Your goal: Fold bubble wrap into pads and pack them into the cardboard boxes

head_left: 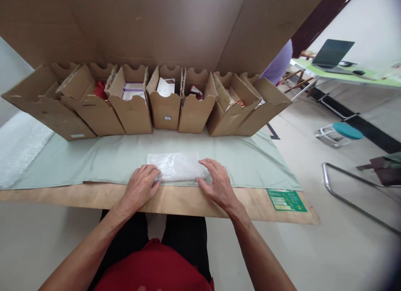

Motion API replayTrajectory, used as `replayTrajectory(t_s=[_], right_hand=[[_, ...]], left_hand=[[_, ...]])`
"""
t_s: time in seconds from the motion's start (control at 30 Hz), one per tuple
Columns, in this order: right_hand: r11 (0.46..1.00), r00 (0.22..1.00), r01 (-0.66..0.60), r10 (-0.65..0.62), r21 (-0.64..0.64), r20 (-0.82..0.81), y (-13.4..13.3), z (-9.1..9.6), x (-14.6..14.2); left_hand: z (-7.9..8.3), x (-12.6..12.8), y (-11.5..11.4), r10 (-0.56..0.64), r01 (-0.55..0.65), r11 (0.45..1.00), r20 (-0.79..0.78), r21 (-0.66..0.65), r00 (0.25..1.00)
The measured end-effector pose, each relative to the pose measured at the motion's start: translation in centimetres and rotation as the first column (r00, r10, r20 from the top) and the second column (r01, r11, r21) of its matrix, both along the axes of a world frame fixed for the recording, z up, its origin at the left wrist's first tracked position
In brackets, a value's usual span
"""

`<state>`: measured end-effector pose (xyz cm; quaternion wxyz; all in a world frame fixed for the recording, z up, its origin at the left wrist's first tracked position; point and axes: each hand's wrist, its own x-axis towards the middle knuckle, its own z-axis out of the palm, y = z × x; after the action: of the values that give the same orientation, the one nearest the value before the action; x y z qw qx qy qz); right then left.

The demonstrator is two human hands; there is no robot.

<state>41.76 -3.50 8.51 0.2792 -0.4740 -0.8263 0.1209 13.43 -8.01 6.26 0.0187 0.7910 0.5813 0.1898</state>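
Observation:
A flat, clear bubble-wrap package lies on the pale green cloth near the table's front edge; what is inside, if anything, cannot be made out. At its left end, my left hand has its fingers curled, with the wrap's corner between thumb and forefinger. My right hand is at the other end. Its thumb and fingers are spread apart, with the tips at the package's right edge and nothing gripped between them.
Several cardboard bins holding small items stand in a row behind the package, against a tall cardboard panel. A bubble-wrap roll lies at left. A green card sits at the table's right front corner. A stool stands beyond.

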Motion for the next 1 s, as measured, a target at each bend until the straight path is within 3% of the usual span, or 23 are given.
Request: replayTrajectory(t_s=[0.07, 0.2, 0.37, 0.5, 0.63, 0.73, 0.83, 0.93, 1.0], right_hand=[[0.998, 0.998, 0.055, -0.055, -0.009, -0.022, 0.1, -0.4, 0.1], [0.971, 0.983, 0.184, -0.186, -0.150, 0.001, 1.2, -1.7, 0.1], [0.938, 0.966, 0.259, -0.248, -0.232, 0.076, 2.7, -2.1, -1.4], [0.903, 0.960, 0.280, -0.258, -0.325, 0.110, 2.7, -1.8, -2.9], [0.895, 0.965, 0.203, -0.251, -0.398, -0.073, 2.2, -1.4, -3.0], [0.936, 0.912, 0.175, -0.271, -0.305, -0.308, 1.6, 0.3, -2.6], [0.970, 0.864, 0.236, -0.238, -0.062, -0.444, 0.8, 3.8, -2.7], [0.941, 0.911, 0.243, -0.140, 0.233, -0.387, -0.2, 7.3, -3.8], [0.930, 0.972, 0.105, -0.021, 0.353, -0.233, -0.7, 8.3, -5.0]], left_hand=[[-0.1, -0.1, 0.0, -0.007, 0.007, 1.000, 0.010, 0.002, 1.000], [-0.2, -0.3, -0.2, -0.019, 0.019, 1.000, 0.008, 0.017, 1.000], [-0.1, -0.4, -0.1, -0.022, 0.022, 1.000, 0.015, 0.010, 1.000], [0.0, -0.5, -0.2, -0.049, 0.049, 0.999, 0.002, -0.001, 0.999], [-0.2, -0.7, -0.6, -0.062, 0.062, 0.998, 0.081, -0.001, 0.995], [-0.4, -0.7, -0.9, -0.016, 0.010, 0.999, 0.181, 0.039, 0.983], [-0.2, -0.7, -1.2, 0.049, -0.075, 0.993, 0.260, 0.090, 0.964], [0.5, -0.7, -1.2, 0.079, -0.134, 0.981, 0.342, 0.138, 0.936], [0.9, -0.7, -1.2, 0.085, -0.165, 0.969, 0.383, 0.182, 0.920]])
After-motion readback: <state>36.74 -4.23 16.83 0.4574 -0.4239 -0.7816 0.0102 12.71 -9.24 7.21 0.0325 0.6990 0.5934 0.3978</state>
